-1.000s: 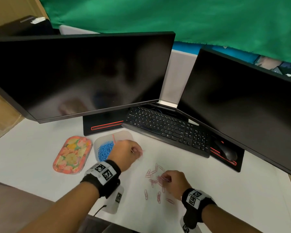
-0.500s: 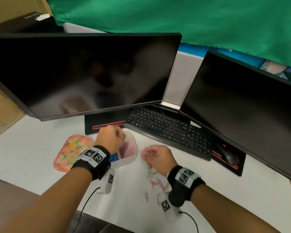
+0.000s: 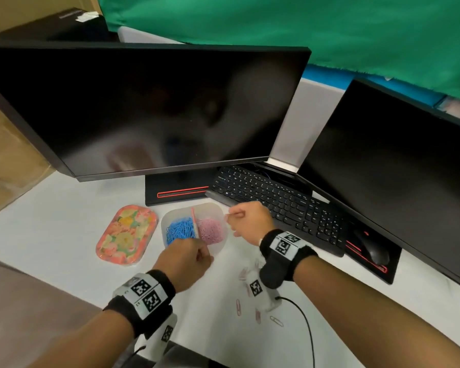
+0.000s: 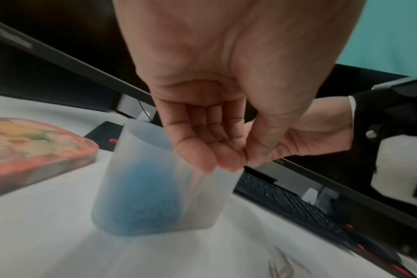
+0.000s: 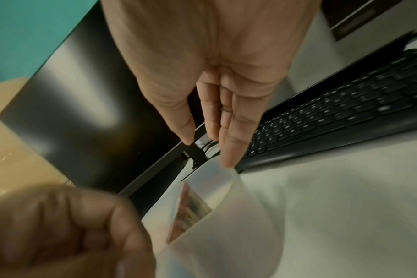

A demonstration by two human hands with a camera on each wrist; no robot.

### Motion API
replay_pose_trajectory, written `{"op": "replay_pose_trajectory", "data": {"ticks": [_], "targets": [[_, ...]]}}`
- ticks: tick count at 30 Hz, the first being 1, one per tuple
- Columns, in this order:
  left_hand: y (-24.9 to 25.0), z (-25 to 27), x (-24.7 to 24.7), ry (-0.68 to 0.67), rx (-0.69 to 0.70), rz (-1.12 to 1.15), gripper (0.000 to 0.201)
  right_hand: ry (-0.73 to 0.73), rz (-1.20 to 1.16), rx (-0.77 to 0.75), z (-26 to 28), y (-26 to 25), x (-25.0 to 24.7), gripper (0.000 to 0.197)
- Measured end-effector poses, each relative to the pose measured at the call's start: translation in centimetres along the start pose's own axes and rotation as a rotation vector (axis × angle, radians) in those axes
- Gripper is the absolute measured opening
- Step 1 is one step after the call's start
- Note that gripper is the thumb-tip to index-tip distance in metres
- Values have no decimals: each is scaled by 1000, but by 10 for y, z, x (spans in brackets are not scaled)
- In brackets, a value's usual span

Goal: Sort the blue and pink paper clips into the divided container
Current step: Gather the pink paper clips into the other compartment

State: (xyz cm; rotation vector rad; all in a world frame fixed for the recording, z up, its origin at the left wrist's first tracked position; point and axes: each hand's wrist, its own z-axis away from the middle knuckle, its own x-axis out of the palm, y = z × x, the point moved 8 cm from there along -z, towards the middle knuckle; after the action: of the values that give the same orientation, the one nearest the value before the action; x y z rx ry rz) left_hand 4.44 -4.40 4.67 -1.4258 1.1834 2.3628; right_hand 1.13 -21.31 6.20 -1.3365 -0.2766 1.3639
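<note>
My right hand (image 3: 251, 219) pinches a pink clip (image 3: 230, 214) beside the container (image 3: 218, 208); released early, it lands outside; my left hand (image 3: 185, 257), fingers curled, holds nothing visible.

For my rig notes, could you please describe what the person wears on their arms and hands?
Both hands are bare, with no sleeves. Each wrist carries a black wristband: left wristband, right wristband. Both bear white panels with black square fiducial markers, a white camera unit hangs beneath each, and a black cable trails away.

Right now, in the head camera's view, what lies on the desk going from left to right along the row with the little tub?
Flowered lid → blue paper clips → pink divider → pink paper clips → right hand → mouse.
</note>
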Motion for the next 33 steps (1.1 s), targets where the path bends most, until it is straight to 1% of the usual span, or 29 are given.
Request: {"op": "replay_pose_trajectory", "data": {"ticks": [1, 2, 3, 4, 6, 7, 8, 9, 11, 13, 16, 18, 19, 21, 23, 24, 26, 27, 29, 31, 33], "targets": [[3, 0, 8, -28, 19, 7, 13, 17, -6, 9, 5, 9, -11, 18], [7, 0, 16, -49, 52, 8, 11, 31, 17, 9, 9, 22, -21, 16], [12, -1, 25, -72, 90, -1, 11, 42, 98, 7, 16, 35, -31, 25], [16, -1, 35, -101, 122, -27, 14, 34, 202, 7, 24, 49, -38, 34], [23, -1, 59, -195, 156, -138, 31, -26, 402, 81, 42, 90, -38, 32], [25, -2, 71, -243, 161, -191, 40, -85, 446, 154, 51, 114, -33, 41], [27, -3, 81, -281, 166, -228, 48, -156, 474, 184, 61, 133, -24, 54], [31, -5, 90, -313, 176, -250, 54, -224, 507, 172, 69, 144, -13, 63], [38, -6, 104, -374, 204, -271, 64, -303, 593, 38, 80, 147, 7, 72], [44, -5, 118, -425, 261, -323, 74, -374, 654, -90, 91, 145, 25, 73], [52, -1, 134, -463, 387, -390, 84, -435, 639, -196, 104, 142, 38, 74], [56, 6, 140, -498, 451, -400, 82, -449, 567, -248, 116, 140, 38, 73], [56, 11, 142, -518, 483, -400, 81, -456, 520, -241, 122, 140, 34, 72], [55, 21, 144, -561, 528, -373, 80, -429, 439, -214, 129, 145, 23, 67], [51, 28, 141, -588, 541, -340, 78, -328, 415, -158, 130, 154, 5, 63], [51, 30, 137, -568, 542, -328, 75, -256, 420, -114, 128, 161, -4, 62], [50, 26, 125, -458, 514, -314, 69, -119, 434, -20, 127, 175, -20, 59], [48, 22, 119, -398, 477, -309, 66, -76, 445, 8, 128, 180, -24, 58], [40, 15, 112, -327, 380, -312, 65, -48, 473, 31, 130, 185, -23, 53], [30, 12, 118, -349, 305, -305, 71, -63, 444, 71, 131, 190, -16, 49], [29, 12, 128, -401, 307, -273, 74, -83, 387, 106, 133, 193, -9, 49]]}}
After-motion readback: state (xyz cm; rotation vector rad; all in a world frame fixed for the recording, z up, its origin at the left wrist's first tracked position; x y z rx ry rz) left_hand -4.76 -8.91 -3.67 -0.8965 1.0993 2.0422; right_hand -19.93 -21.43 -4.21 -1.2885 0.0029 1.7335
